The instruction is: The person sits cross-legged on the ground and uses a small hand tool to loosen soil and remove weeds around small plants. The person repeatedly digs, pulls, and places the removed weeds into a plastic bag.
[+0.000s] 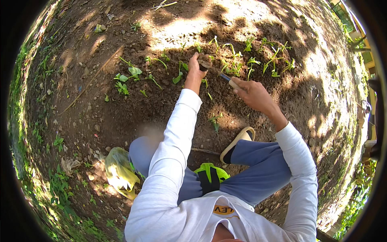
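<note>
My left hand (196, 68) is cupped palm up around a clump of dark soil (204, 64), above the dug bed. To its right, my right hand (255, 94) grips the pale handle of a small hand tool (229, 79) with a metal shaft. The tool's tip is close to the soil and hard to make out. Around both hands, green seedlings (235, 54) stand or droop in the loose brown soil. More seedlings with broad leaves (134, 71) grow left of my left hand.
A yellowish plastic bag (121, 172) lies by my left knee. My sandalled foot (239, 143) rests just below the bed. A thin dry stick (96, 74) lies on the ground at left, and cut stems (164, 5) lie at the top. Weeds (59, 184) grow at lower left.
</note>
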A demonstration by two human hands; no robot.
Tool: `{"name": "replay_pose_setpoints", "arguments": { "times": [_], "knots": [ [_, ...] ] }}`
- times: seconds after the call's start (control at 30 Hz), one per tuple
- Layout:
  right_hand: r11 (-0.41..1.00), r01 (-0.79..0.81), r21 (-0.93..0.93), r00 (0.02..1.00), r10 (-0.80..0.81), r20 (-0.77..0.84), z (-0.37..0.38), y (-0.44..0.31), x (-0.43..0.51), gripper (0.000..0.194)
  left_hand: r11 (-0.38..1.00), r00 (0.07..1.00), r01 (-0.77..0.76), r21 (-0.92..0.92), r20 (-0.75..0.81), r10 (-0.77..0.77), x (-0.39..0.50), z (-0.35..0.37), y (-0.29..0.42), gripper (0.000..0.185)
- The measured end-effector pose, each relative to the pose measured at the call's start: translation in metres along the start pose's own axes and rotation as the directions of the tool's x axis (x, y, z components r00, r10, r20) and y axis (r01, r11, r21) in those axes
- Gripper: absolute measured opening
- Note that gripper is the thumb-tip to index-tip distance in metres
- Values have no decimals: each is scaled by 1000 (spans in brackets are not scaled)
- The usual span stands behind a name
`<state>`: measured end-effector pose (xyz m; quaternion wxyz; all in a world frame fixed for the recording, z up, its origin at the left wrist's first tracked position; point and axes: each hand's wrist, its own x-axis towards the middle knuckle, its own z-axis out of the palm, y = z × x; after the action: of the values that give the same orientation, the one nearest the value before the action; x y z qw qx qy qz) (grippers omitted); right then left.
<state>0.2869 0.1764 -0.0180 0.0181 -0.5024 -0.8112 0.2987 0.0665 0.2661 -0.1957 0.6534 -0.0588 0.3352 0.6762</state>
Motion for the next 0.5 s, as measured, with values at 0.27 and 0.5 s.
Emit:
{"name": "replay_pose_setpoints", "arguments": {
  "times": [0.27, 0.5],
  "knots": [
    [998, 59, 29, 997, -57, -48, 48, -9, -5, 45, 984, 977, -177, -19, -121, 174, -4, -5, -4, 23],
    [913, -83, 400, 996, 72, 44, 50, -2, 10, 50, 952, 941, -299, 63, -145, 305, -2, -1, -16, 23]
  ]
}}
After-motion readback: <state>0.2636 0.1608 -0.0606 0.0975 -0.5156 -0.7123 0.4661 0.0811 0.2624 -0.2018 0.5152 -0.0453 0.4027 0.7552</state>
